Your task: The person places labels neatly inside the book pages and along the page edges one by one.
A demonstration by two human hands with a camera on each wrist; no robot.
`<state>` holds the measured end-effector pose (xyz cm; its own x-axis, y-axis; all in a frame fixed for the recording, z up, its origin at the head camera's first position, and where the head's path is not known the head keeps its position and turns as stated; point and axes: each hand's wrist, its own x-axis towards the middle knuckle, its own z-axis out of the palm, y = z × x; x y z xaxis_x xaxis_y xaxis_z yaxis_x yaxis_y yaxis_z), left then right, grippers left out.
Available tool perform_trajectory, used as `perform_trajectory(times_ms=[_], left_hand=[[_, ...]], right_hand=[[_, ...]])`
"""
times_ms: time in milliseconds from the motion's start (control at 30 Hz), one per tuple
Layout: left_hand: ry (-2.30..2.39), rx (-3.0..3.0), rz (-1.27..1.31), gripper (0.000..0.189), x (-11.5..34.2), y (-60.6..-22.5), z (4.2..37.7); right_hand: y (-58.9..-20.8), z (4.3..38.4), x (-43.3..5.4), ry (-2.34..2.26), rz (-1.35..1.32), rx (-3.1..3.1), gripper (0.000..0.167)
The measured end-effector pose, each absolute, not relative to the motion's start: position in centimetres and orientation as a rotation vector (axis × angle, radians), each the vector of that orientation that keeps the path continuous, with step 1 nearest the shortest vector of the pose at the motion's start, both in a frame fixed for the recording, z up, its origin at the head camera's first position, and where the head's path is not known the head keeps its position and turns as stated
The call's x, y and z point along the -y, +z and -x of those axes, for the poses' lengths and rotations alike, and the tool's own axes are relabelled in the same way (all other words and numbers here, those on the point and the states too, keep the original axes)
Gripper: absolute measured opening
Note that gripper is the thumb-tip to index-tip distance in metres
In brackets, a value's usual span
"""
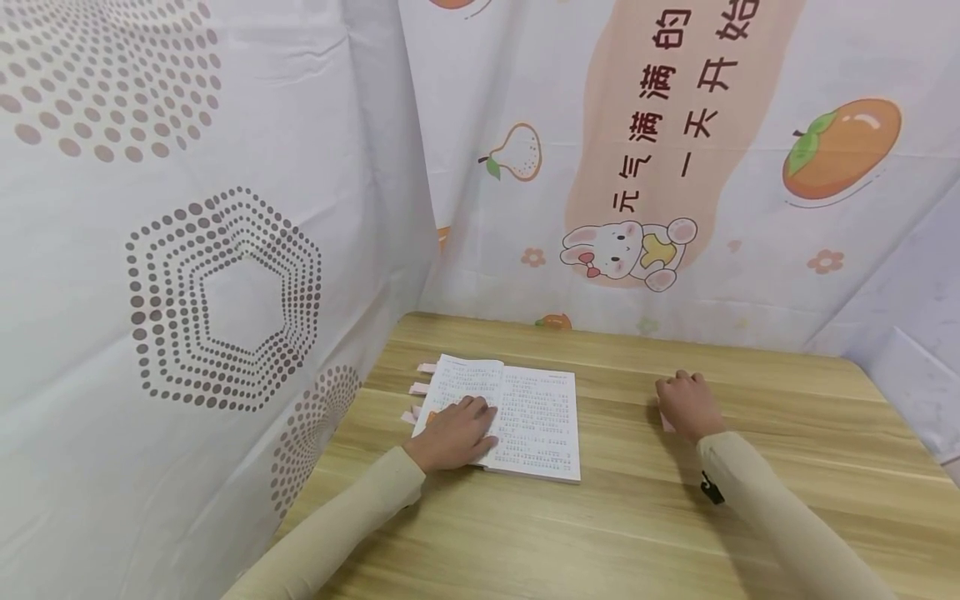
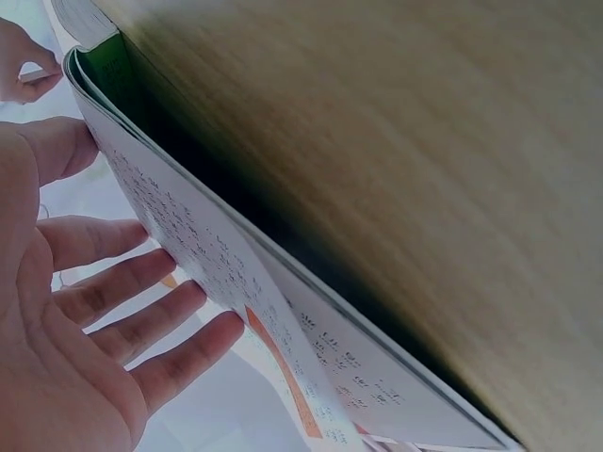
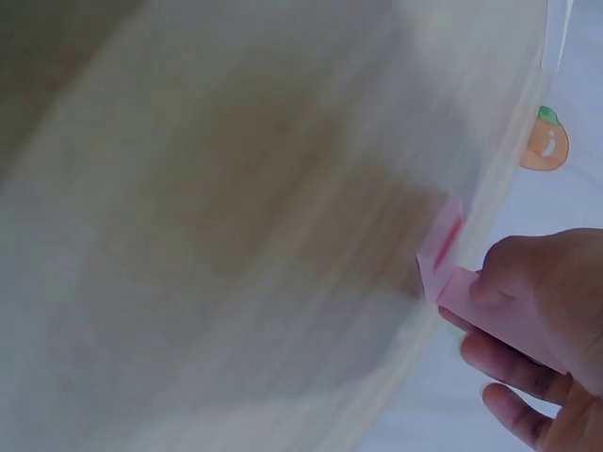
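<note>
An open book (image 1: 538, 421) with printed pages lies on the wooden table. My left hand (image 1: 459, 433) rests on its left page with the fingers extended; in the left wrist view the fingertips (image 2: 221, 330) touch the page. Pink sticky tabs (image 1: 420, 388) stick out from the book's left edge. Off to the right of the book, my right hand (image 1: 686, 406) pinches a pink paper strip (image 3: 504, 315) between thumb and fingers. The strip's free end (image 3: 439, 250) is bent up and carries a darker pink mark.
The wooden table (image 1: 637, 525) reaches to a printed curtain (image 1: 487, 242) at the back. Another white curtain (image 1: 247, 308) with dotted patterns hangs along the left side. A small black item (image 1: 711, 488) shows at the right sleeve near the wrist.
</note>
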<state>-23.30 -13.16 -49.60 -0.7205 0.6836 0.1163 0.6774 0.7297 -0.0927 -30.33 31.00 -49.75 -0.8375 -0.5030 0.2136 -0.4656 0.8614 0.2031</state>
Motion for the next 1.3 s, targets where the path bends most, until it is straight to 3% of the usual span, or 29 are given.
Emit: perform_trajectory(times_ms=[233,367,1033,1300], left_hand=[[0.078,2.782,1.106,0.051,13.2,-49.4,23.4],[0.081,2.784,1.109,0.052,13.2,-49.4,23.6],[0.041,2.827,1.099,0.053,13.2,-49.2,23.2],[0.024,2.868,1.084,0.054,13.1,-49.0,23.1]], right_hand=[[-49.1,30.7,-31.6,-0.018,-0.736,2.811,0.017],[-49.3,31.1,-31.9,0.062,-0.71,2.835,0.006],[-49.5,31.1,-31.5,-0.039,-0.675,2.822,0.019],[-49.7,31.0,-31.8,0.074,-0.624,2.816,0.013]])
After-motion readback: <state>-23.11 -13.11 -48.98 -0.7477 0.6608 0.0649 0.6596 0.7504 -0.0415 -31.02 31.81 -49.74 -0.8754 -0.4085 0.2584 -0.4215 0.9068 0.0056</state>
